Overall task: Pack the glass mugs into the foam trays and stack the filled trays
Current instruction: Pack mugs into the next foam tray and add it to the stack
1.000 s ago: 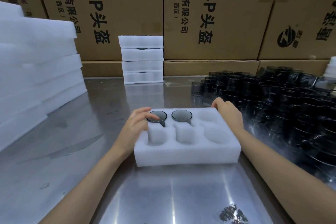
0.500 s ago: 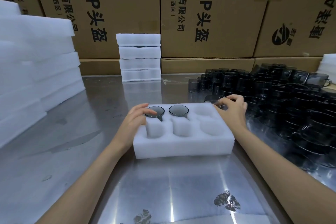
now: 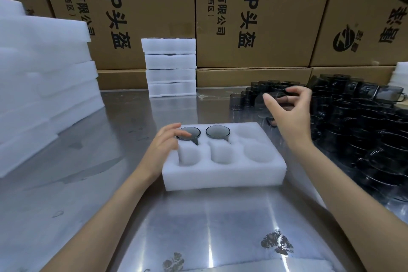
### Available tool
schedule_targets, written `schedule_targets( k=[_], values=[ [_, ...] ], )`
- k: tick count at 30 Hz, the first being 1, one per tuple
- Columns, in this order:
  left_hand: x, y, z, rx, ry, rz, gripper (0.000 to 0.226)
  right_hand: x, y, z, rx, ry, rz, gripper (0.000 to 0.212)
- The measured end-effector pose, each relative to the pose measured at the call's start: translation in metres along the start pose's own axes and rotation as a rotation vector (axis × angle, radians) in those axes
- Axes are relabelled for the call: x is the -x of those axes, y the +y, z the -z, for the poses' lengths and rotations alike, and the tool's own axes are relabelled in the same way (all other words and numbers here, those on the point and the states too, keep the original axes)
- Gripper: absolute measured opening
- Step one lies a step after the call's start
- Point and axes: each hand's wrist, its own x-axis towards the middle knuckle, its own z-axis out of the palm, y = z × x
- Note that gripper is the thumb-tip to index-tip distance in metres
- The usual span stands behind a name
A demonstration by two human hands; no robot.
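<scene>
Gleaming steel table point(image 3: 92, 205) — cardboard boxes point(image 3: 254, 13) behind

- A warehouse packing station: printed cardboard cartons point(image 3: 254, 15) walled across the top of frame.
- Steel table point(image 3: 92, 194); white foam trays point(image 3: 39, 86) stacked at left.

The foam tray point(image 3: 223, 174) is plain white, as are the stacked trays point(image 3: 170, 67) behind. The glass mugs point(image 3: 353, 121) look smoky dark grey, perhaps black. The desk point(image 3: 110, 183) is shiny silver-grey. The cardboard boxes point(image 3: 254, 13) are brown with black lettering.
</scene>
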Motion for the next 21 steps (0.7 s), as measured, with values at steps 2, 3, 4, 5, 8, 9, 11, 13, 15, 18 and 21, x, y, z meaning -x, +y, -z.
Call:
schedule_targets(
  k=[2,3,4,5,8,9,11,13,15,18,21],
  values=[
    [0.000,0.000,0.000,-0.006,-0.002,-0.004,0.030,0.005,-0.006,-0.005,0.120,-0.081,0.085,0.034],
    [0.000,0.000,0.000,-0.010,-0.002,-0.008,0.031,0.008,-0.008,-0.008,0.184,-0.114,0.129,0.029],
    [0.000,0.000,0.000,-0.011,0.000,-0.008,0.032,0.010,-0.009,-0.012,0.236,-0.145,0.159,0.025],
    [0.000,0.000,0.000,-0.012,0.001,-0.006,0.033,0.012,-0.009,-0.015,0.282,-0.175,0.173,0.022],
    [0.000,0.000,0.000,-0.004,0.003,-0.006,0.031,0.011,-0.009,-0.018,0.368,-0.255,0.145,0.020],
    [0.000,0.000,0.000,-0.004,0.000,-0.009,0.028,0.010,-0.010,-0.019,0.363,-0.285,0.121,0.019],
    [0.001,0.000,0.000,-0.010,-0.006,-0.014,0.026,0.009,-0.011,-0.020,0.370,-0.334,0.089,0.018],
    [0.001,0.001,0.000,-0.007,-0.006,-0.014,0.028,0.008,-0.012,-0.021,0.453,-0.346,0.092,0.021],
    [0.000,0.001,0.000,-0.005,-0.001,-0.009,0.033,0.007,-0.012,-0.020,0.531,-0.331,0.077,0.027],
    [-0.001,0.001,0.000,0.002,0.006,-0.002,0.036,0.006,-0.010,-0.016,0.578,-0.345,0.018,0.035],
    [-0.001,0.001,0.000,-0.019,-0.007,0.004,0.033,0.008,-0.010,-0.018,0.645,-0.344,0.043,0.038]
  ],
)
